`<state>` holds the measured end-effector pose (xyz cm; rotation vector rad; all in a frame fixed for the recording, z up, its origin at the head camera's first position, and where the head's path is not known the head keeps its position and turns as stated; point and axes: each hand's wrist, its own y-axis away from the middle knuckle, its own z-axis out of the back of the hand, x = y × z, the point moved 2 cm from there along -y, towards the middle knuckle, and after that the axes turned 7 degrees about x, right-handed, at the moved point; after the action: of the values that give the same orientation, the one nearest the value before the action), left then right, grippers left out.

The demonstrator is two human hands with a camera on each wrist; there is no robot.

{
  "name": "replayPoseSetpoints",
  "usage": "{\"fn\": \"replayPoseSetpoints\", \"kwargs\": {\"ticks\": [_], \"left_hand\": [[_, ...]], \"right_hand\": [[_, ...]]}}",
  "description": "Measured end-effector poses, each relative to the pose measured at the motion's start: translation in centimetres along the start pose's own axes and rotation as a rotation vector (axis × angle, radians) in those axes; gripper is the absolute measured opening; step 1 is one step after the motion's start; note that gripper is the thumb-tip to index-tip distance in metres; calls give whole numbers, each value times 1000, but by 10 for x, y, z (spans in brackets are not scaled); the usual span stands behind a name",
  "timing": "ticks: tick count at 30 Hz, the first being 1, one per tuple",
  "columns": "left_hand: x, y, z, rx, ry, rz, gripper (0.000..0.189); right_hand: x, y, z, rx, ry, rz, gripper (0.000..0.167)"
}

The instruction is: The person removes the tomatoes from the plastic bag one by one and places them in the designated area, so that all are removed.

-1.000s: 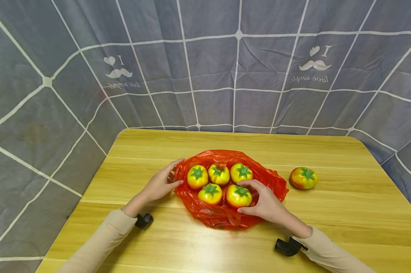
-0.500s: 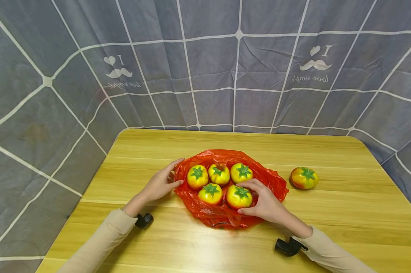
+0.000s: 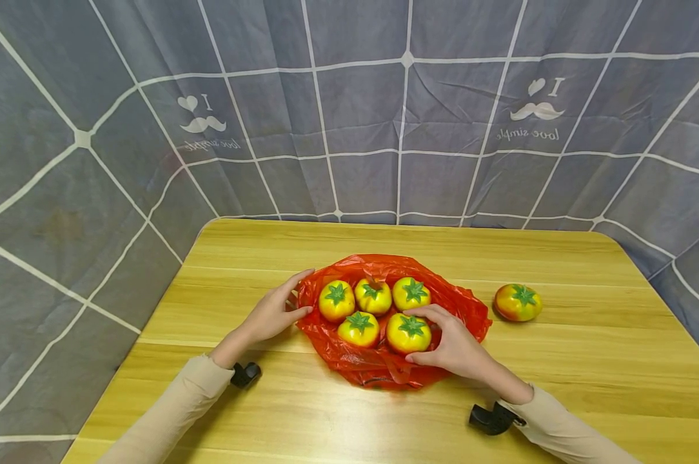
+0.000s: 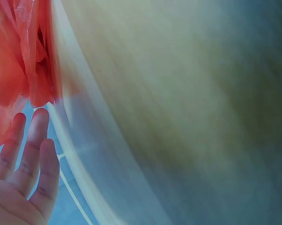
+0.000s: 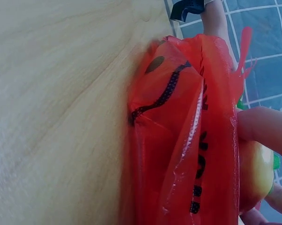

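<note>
A red plastic bag (image 3: 384,370) lies opened flat on the wooden table (image 3: 587,361), with several yellow-red tomatoes with green stems on it. My right hand (image 3: 427,335) grips the front right tomato (image 3: 406,330), index finger over its top and thumb at its near side. In the right wrist view a fingertip (image 5: 265,126) rests on that tomato (image 5: 256,173) behind the bag's wall (image 5: 188,140). My left hand (image 3: 294,296) touches the bag's left edge with straight fingers (image 4: 31,159) beside the red plastic (image 4: 19,56).
One more tomato (image 3: 518,301) sits alone on the table, right of the bag. A grey checked cloth (image 3: 349,129) hangs behind and around the table. Bare wood lies in front of the bag and at the far side.
</note>
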<state>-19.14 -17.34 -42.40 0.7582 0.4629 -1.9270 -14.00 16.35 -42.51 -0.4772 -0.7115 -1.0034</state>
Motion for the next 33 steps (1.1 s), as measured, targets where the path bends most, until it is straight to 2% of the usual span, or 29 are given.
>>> {"fn": "replayPoseSetpoints", "kwargs": {"ticks": [16,33], "left_hand": [[0,0,-1,2,12,3,70],[-2,0,-1,-4,10,2,71]], "right_hand": [[1,5,8,-39,2,15,65],[11,10,21,-76,68,54,65]]}}
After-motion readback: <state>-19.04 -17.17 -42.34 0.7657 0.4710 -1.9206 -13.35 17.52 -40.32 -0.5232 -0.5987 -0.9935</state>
